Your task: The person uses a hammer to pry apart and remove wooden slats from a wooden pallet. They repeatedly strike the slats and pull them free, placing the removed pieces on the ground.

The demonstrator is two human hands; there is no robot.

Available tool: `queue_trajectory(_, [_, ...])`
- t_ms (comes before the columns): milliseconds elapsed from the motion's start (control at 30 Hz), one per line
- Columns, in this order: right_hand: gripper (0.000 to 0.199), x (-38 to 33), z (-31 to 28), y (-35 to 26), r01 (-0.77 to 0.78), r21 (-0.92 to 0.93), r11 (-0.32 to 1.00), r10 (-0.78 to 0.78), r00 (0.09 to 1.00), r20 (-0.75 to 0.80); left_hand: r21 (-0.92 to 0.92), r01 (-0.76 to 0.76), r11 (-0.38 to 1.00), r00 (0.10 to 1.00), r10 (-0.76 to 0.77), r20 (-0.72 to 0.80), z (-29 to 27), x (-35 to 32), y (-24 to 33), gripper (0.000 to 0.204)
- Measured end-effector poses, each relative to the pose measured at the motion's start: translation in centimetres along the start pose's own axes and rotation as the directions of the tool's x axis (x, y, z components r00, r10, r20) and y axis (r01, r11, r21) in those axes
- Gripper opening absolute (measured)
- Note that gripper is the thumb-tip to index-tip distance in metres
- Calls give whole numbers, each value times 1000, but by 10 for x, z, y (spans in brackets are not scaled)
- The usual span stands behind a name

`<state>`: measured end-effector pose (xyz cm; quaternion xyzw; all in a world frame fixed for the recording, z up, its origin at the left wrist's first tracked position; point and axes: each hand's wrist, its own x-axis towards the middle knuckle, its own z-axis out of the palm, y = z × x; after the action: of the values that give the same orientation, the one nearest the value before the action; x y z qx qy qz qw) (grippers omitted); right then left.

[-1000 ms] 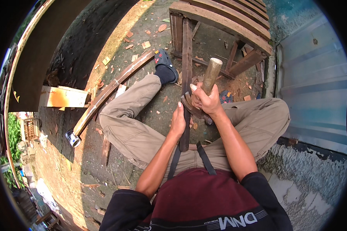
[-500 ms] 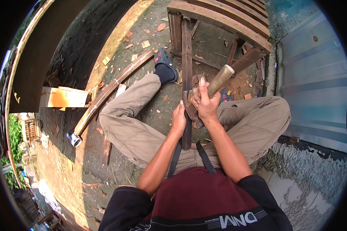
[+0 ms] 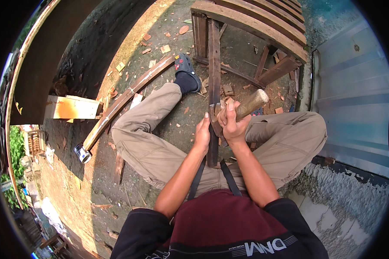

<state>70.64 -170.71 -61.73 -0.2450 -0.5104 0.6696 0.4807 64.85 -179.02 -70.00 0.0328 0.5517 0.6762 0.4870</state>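
A long, dark wooden bar (image 3: 214,73) runs from the slatted wooden bench (image 3: 250,26) down toward my lap, between my bent legs. My left hand (image 3: 202,133) is closed against the bar's left side near its lower end; part of its fingers is hidden. In my right hand (image 3: 234,123) is a hammer-like tool with a thick, pale wooden handle (image 3: 254,102), its end pointing up and right. The fingers wrap it close to the dark head, which lies against the bar's right side.
To the left, a long wooden beam (image 3: 125,97) lies on the ground beside a tin can (image 3: 82,153). Wood chips (image 3: 165,48) are scattered about. A pale wooden block (image 3: 71,108) sits farther left. Metal sheeting (image 3: 354,95) and a rough wall edge (image 3: 337,185) border my right side.
The tool's handle end has tipped lower, and my right hand has turned slightly with it. My left hand stays at the bar. The whole view has shifted a little.
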Motion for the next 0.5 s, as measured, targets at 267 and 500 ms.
queue_trajectory(267, [30,22,-17,-38,466,-243,851,-431,883,185,-275,301,913,950,-313,4,21,20,7,50])
queue_trajectory(500, [44,38,-25,-51,-322,92,942,335,913,-234,92,242,966,964,-229,-137,12,2,20,55])
